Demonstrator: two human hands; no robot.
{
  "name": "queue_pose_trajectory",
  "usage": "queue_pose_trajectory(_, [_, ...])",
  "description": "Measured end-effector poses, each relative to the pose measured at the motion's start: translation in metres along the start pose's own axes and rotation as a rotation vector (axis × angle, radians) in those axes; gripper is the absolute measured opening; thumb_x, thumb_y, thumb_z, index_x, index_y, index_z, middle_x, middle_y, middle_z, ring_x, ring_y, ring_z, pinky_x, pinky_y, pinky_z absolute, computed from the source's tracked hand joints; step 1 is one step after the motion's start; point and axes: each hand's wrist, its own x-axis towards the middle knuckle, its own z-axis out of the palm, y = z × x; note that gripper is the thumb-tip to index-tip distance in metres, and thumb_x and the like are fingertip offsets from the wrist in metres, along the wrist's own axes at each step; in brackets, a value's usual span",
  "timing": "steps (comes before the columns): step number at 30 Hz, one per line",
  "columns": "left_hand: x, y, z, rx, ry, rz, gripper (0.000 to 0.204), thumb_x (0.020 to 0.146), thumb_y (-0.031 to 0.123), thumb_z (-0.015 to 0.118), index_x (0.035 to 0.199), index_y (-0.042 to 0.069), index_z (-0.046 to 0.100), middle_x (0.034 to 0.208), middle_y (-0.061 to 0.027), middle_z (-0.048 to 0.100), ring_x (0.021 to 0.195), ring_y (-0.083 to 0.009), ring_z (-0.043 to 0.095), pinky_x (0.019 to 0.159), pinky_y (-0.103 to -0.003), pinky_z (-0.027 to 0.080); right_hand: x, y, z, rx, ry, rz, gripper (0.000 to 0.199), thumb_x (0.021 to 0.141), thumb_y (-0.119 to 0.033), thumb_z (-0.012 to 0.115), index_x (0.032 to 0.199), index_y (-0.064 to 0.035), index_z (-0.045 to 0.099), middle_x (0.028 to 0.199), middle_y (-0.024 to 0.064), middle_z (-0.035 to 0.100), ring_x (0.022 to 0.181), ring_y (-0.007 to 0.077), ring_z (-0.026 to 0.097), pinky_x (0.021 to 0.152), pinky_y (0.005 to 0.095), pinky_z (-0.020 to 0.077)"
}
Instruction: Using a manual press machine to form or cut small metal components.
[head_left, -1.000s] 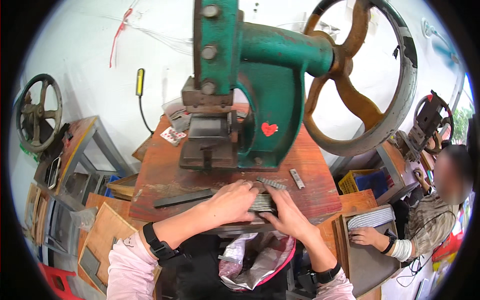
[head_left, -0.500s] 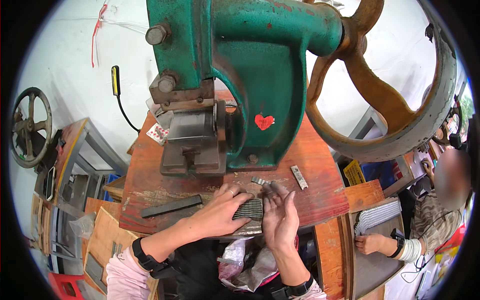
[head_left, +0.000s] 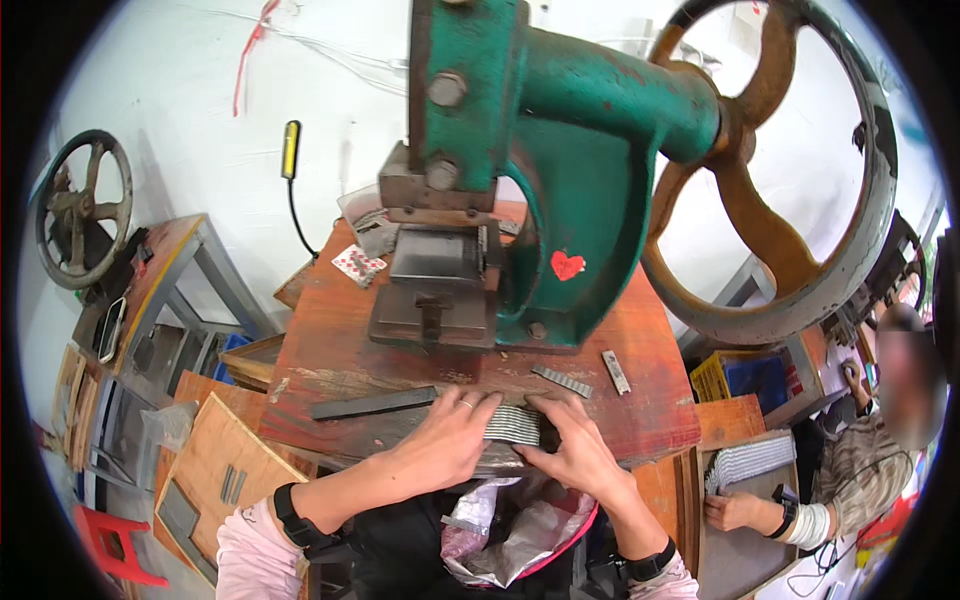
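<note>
A block of thin grey ridged metal strips [head_left: 512, 425] lies near the table's front edge, between my two hands. My left hand [head_left: 452, 430] wraps round its left end, with the fingers at the far side and the thumb hidden. My right hand [head_left: 578, 445] holds the right end between bent fingers and thumb. Just beyond my right fingers lies a short ridged metal strip [head_left: 562, 380], and a second small strip [head_left: 616, 372] sits farther right. A dark flat bar [head_left: 372, 403] rests on the table left of my left hand.
A green hand press [head_left: 590, 200] with a large wheel [head_left: 765, 315] stands behind my hands on the red-brown wooden table [head_left: 330, 320]. In my lap is an open silvery bag [head_left: 510, 535]. At right, a co-worker's hand [head_left: 735, 510] touches a tray [head_left: 745, 555] of similar strips.
My right hand has gone from flat, palm up beside the strips, to gripping their right end. The short ridged strip by its fingertips now lies free. The whole view has shifted.
</note>
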Motion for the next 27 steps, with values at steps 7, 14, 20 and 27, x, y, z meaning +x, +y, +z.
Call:
queue_pose_trajectory(7, [-0.014, -0.017, -0.045, -0.109, 0.280, -0.063, 0.074, 0.078, 0.004, 0.062, 0.136, -0.013, 0.020, 0.121, -0.0283, 0.042, 0.111, -0.0435, 0.042, 0.097, -0.047, 0.037, 0.052, -0.042, -0.009, 0.010, 0.209, -0.114, 0.080, 0.069, -0.013, 0.077, 0.136, 0.0004, 0.036, 0.118, 0.0203, 0.054, 0.109, 0.0343, 0.056, 0.093, 0.0396, 0.0452])
queue_pose_trajectory(14, [0.048, -0.096, -0.107, -0.243, 0.583, -0.237, 0.101, 0.076, 0.003, 0.068, 0.138, -0.011, -0.011, 0.144, -0.0327, 0.006, 0.131, -0.0454, 0.028, 0.109, -0.044, 0.027, 0.169, -0.054, 0.006, 0.226, 0.424, 0.005, 0.082, 0.072, -0.014, 0.075, 0.136, 0.0069, 0.028, 0.119, 0.0248, 0.056, 0.113, 0.0358, 0.054, 0.094, 0.0382, 0.0424])
queue_pose_trajectory(20, [0.080, -0.109, -0.117, 0.029, 0.449, -0.226, 0.092, 0.075, 0.009, 0.071, 0.137, -0.016, 0.008, 0.141, -0.0344, 0.018, 0.120, -0.0490, 0.041, 0.106, -0.046, 0.031, 0.199, -0.047, -0.006, 0.078, 0.446, 0.113, 0.080, 0.072, -0.005, 0.070, 0.137, 0.0070, 0.025, 0.130, 0.0288, 0.043, 0.123, 0.0416, 0.041, 0.104, 0.0431, 0.0315])
queue_pose_trajectory(27, [-0.024, -0.092, -0.102, 0.093, 0.381, -0.471, 0.053, 0.082, 0.018, 0.065, 0.124, -0.007, 0.043, 0.118, -0.0294, 0.050, 0.107, -0.0410, 0.052, 0.090, -0.045, 0.042, 0.197, -0.040, -0.003, -0.051, 0.519, 0.009, 0.059, 0.074, -0.013, 0.072, 0.120, 0.0072, 0.041, 0.120, 0.0296, 0.051, 0.115, 0.0415, 0.049, 0.095, 0.0441, 0.0396])
